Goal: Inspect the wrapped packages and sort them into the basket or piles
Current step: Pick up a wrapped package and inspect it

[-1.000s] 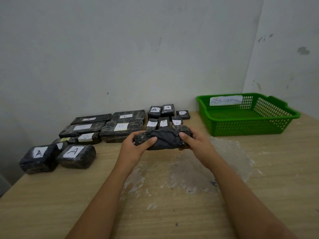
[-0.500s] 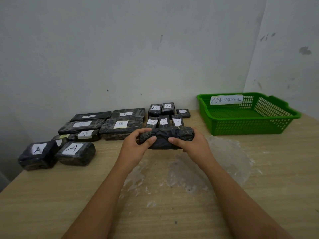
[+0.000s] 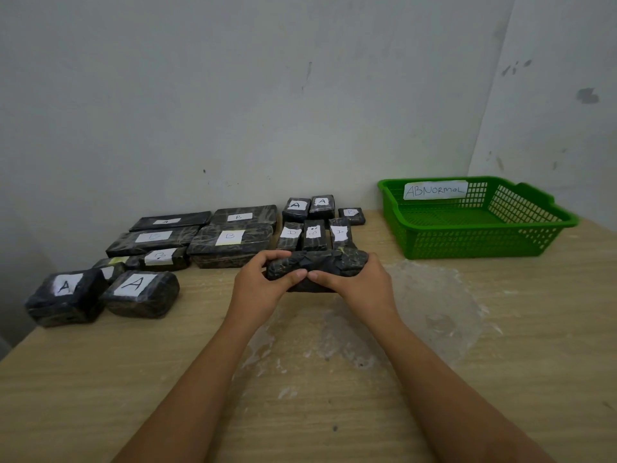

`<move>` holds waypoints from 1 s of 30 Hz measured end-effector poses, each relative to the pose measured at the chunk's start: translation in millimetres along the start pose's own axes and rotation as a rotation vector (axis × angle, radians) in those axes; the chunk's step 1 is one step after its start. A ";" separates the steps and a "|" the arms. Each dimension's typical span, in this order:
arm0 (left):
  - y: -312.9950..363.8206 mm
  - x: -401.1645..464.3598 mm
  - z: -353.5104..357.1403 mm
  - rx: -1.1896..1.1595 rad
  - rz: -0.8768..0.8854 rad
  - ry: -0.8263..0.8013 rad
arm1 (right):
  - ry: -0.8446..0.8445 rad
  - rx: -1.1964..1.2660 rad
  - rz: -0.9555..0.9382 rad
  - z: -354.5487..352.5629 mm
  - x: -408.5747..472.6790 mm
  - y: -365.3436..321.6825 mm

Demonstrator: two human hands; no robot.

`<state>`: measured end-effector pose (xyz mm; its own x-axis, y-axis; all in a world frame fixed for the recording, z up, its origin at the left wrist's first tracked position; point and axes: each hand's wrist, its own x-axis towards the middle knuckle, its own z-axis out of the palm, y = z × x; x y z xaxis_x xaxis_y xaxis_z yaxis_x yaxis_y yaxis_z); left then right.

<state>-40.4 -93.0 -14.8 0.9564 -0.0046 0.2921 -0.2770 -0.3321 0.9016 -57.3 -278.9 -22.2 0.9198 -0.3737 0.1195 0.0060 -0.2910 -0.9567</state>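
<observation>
While both hands clasp it, we check the wrapped package above the table.
Our left hand and right hand curl round its ends; we should turn it slowly to find a label before choosing the green basket or a pile.

a dark wrapped package is lying level above the bench, near labelled piles and a green basket.
</observation>
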 end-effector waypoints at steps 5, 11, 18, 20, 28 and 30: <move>-2.4 8.1 -6.3 -0.101 -0.051 -0.016 | -0.098 0.043 -0.016 -7.3 6.9 1.8; -8.7 11.2 -12.2 -0.153 -0.057 -0.054 | -0.104 0.056 -0.053 -6.0 9.5 3.2; -11.2 16.7 -15.2 -0.326 -0.184 -0.062 | -0.248 0.262 -0.058 -15.6 11.4 -2.7; -10.6 16.6 -17.5 -0.281 -0.175 -0.072 | -0.280 0.362 -0.068 -19.6 11.6 -5.9; 12.7 2.8 -10.7 -0.010 -0.012 -0.152 | -0.334 0.246 -0.342 -23.2 10.7 -8.9; 18.1 -3.5 -5.6 0.035 0.064 -0.206 | -0.342 0.201 -0.413 -22.9 10.5 -7.9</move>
<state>-49.3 -93.7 2.3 0.9367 -0.2180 0.2738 -0.3377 -0.3576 0.8707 -56.7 -300.8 -7.3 0.8995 0.0513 0.4338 0.4360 -0.1670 -0.8843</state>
